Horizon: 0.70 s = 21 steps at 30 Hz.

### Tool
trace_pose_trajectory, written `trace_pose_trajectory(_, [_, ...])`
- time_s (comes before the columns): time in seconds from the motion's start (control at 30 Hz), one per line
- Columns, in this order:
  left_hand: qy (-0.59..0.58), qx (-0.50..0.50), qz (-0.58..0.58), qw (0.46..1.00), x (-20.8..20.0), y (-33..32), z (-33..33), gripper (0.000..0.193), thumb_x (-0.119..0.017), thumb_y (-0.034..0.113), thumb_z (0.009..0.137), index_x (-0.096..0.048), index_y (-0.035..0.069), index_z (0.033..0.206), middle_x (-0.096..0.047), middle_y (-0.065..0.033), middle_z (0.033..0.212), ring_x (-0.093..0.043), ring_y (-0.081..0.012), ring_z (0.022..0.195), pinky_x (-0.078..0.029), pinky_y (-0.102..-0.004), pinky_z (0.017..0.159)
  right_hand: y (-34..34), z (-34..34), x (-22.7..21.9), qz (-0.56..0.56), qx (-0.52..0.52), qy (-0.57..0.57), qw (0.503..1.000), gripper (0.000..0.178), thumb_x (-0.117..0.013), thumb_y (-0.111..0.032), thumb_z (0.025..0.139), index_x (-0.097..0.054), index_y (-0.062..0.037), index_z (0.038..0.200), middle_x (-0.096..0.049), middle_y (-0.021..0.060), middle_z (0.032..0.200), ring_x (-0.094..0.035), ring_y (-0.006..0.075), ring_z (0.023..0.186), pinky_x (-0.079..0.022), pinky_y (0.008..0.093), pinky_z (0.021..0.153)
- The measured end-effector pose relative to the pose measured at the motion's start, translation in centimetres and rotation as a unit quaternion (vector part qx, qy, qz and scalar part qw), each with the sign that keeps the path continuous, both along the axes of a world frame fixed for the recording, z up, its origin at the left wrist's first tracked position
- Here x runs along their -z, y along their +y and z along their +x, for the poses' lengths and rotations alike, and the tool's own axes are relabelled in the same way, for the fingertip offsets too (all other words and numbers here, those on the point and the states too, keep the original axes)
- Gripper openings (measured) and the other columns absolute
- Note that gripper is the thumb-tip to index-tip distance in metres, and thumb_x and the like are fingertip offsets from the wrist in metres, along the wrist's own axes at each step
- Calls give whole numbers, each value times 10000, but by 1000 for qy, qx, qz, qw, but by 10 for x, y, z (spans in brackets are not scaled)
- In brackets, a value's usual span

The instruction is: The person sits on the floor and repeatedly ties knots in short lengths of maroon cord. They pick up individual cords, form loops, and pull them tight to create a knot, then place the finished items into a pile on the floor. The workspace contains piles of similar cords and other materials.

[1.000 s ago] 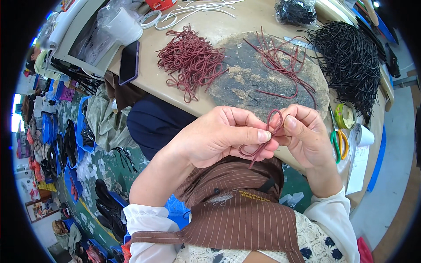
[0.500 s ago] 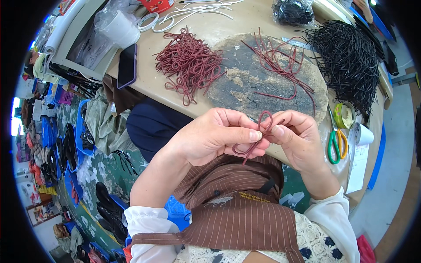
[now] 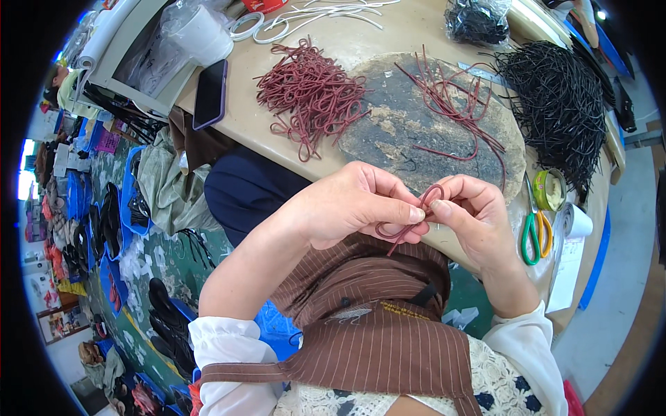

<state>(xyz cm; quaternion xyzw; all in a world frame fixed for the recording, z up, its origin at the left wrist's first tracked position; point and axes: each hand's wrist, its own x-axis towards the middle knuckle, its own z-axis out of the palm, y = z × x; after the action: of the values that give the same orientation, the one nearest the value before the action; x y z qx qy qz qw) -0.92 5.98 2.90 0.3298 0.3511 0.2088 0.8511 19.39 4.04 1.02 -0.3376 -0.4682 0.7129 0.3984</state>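
Note:
Between my two hands is a dark red cord [image 3: 435, 192] bent into loops, one standing up and one hanging to the left. My left hand [image 3: 371, 208] pinches it between thumb and forefinger where the strands cross. Thumb and forefinger of my right hand [image 3: 470, 216] close on the same spot from the other side. A loose end of cord points down below my left fingers. Beyond my hands lie several single red cords [image 3: 458, 104] on a worn round board [image 3: 388, 132]. A heap of looped red cords [image 3: 309, 93] lies left of the board.
Black cords [image 3: 558, 104] form a big pile at the right. Scissors [image 3: 531, 239] with green and orange handles, a round green tin [image 3: 550, 189] and a white roll [image 3: 577, 220] sit near the right edge. A phone [image 3: 210, 95] lies at the left, near white cords [image 3: 326, 12].
My fingers have drawn closer together on the cord, and the upright loop looks narrower and leans right. The whole view has shifted slightly.

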Motion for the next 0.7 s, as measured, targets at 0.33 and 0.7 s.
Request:
trace_pose_trajectory(0.33, [-7, 32, -34, 999, -5, 2, -2, 109, -601, 49, 786, -585, -35, 852, -635, -172, 846, -637, -203, 754, -511, -242, 658, -2, 3, -2, -92, -21, 79, 992, 139, -536, -68, 851, -543, 54, 916, -597, 114, 898, -585, 144, 834, -490, 286, 774])
trace_pose_trajectory(0.7, [521, -160, 489, 681, 14, 55, -51, 328, -616, 88, 771, -566, -3, 1082, -635, -136, 934, -610, -165, 812, -475, -271, 762, 47, 38, 12, 260, 51, -456, 850, 156, -574, -36, 782, -533, 4, 927, -560, 100, 900, -575, 228, 813, -460, 310, 710])
